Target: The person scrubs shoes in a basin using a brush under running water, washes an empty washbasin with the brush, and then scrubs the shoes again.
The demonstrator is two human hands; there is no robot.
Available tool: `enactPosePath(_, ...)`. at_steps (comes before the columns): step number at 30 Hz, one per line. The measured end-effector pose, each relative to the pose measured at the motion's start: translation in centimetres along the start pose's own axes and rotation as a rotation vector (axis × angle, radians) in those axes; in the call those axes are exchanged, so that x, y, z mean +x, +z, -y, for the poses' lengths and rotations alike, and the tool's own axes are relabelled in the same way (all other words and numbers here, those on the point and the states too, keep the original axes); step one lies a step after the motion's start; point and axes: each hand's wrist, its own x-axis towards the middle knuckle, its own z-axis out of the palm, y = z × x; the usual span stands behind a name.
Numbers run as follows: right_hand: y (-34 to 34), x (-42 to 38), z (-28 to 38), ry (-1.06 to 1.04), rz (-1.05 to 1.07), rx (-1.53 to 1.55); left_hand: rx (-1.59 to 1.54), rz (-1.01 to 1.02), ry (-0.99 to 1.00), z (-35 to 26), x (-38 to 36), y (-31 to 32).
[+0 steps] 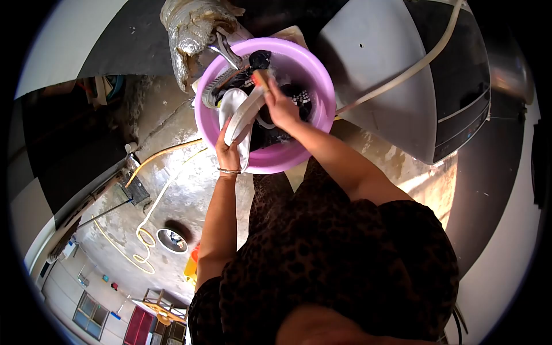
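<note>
A white shoe (246,118) is tilted over a pink-purple basin (328,86), its pale sole facing up. My left hand (227,150), with a bracelet at the wrist, grips the shoe by its near end. In my right hand (282,108) is a scrub brush (262,79) with a tan back and some red on it, held close by the shoe's far end. Dark wet fabric (270,138) and a ridged washboard (221,82) lie inside the basin. My right fingers partly hide the brush.
A metal faucet (226,53) reaches over the basin's far left rim, beside a foil-wrapped pipe (192,26). On the right stands a grey washing machine (374,69) with a pale hose (402,77) across it. A yellow hose (164,150) and a small metal bowl (172,241) are on the concrete floor.
</note>
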Motion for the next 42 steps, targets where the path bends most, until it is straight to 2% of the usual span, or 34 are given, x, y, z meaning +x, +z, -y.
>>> enactPosePath(2,1.2,5.1,-2.7,0.115,-0.153,-0.032,0.047,-0.039,0.018,0.7,1.2,-0.3)
enactPosePath(3,0.5,6.8,-3.0,0.191,-0.111,-0.056,-0.092,-0.082,-0.109,-0.2,1.7,-0.2)
enactPosePath(5,0.4,8.9,-4.8,0.214,-0.113,-0.192,-0.366,-0.177,-0.367,-2.9,2.3,0.2)
enactPosePath(6,0.6,9.3,-5.7,0.198,-0.097,-0.227,-0.319,-0.12,-0.347,0.0,2.5,-1.1)
enactPosePath(8,2.7,10.8,-9.7,0.145,-0.088,-0.266,-0.27,-0.102,-0.455,0.2,2.5,-1.7)
enactPosePath(9,2.8,11.5,-10.1,0.234,0.037,-0.247,-0.247,-0.095,-0.506,0.1,2.6,-1.9)
enactPosePath(11,3.1,13.1,-11.8,0.128,0.103,-0.093,-0.253,-0.102,-0.633,-0.5,3.4,-2.0)
enactPosePath(12,3.0,13.3,-11.9,0.15,0.099,0.131,-0.254,-0.11,-0.695,0.0,4.0,-2.3)
enactPosePath(13,2.9,13.3,-12.0,0.093,0.155,0.23,-0.258,-0.115,-0.754,0.4,4.4,-2.3)
enactPosePath(15,3.3,11.3,-11.0,-0.024,0.098,0.508,-0.244,-0.174,-0.706,0.6,4.8,-1.6)
enactPosePath(16,3.1,8.3,-9.1,-0.031,0.087,0.382,-0.254,-0.22,-0.706,0.3,5.0,-1.0)
enactPosePath(18,0.3,-0.4,-2.2,-0.066,0.197,0.192,-0.264,-0.255,-0.656,0.6,4.9,-0.5)
enactPosePath(19,-1.3,-3.3,0.9,-0.095,0.317,0.128,-0.262,-0.244,-0.606,2.0,4.6,-0.5)
enactPosePath(22,1.1,-1.1,1.4,0.052,0.255,-0.097,-0.126,-0.215,-0.426,3.7,2.7,0.0)
enactPosePath(23,1.8,1.6,0.3,0.148,0.194,-0.031,-0.062,-0.213,-0.356,4.1,2.1,0.3)
enactPosePath(24,1.8,3.9,-0.1,0.157,0.216,-0.052,0.028,-0.154,-0.234,4.6,1.5,0.4)
enactPosePath(25,1.8,4.9,-0.4,0.172,0.241,-0.073,-0.063,-0.214,-0.329,4.1,1.2,1.3)
enactPosePath(27,3.1,3.8,-0.2,0.086,0.107,0.03,-0.197,-0.212,-0.483,1.9,1.1,1.8)
enactPosePath(28,1.2,1.6,1.9,0.151,0.324,0.028,-0.266,-0.199,-0.482,1.9,1.4,1.8)
enactPosePath(29,3.3,-0.2,1.0,-0.006,0.22,0.012,-0.338,-0.19,-0.48,2.2,1.6,1.7)
enactPosePath(31,1.5,-2.2,3.0,0.074,0.331,-0.091,-0.361,-0.152,-0.498,1.7,1.1,1.5)
enactPosePath(33,2.1,1.0,1.9,0.115,0.183,-0.131,-0.25,-0.128,-0.449,3.3,0.5,1.4)
enactPosePath(35,2.6,4.9,-0.3,0.051,0.067,-0.189,-0.27,-0.182,-0.367,3.0,-1.0,3.1)
enactPosePath(36,3.1,4.6,-0.5,0.025,0.048,-0.197,-0.452,-0.215,-0.451,2.8,-1.2,3.5)
enactPosePath(39,2.9,4.3,-0.9,-0.049,0.038,-0.238,-0.247,-0.115,-0.628,1.6,-1.3,2.1)
enactPosePath(40,1.7,3.1,-0.4,-0.063,0.074,-0.249,-0.068,0.11,-0.635,1.5,0.0,0.5)
enactPosePath(41,1.2,1.4,-0.2,-0.07,0.12,-0.258,-0.033,0.216,-0.693,1.4,0.9,-0.6)
enactPosePath(42,1.7,0.5,-0.6,-0.103,0.117,-0.237,-0.185,0.29,-0.799,3.0,2.7,-2.0)
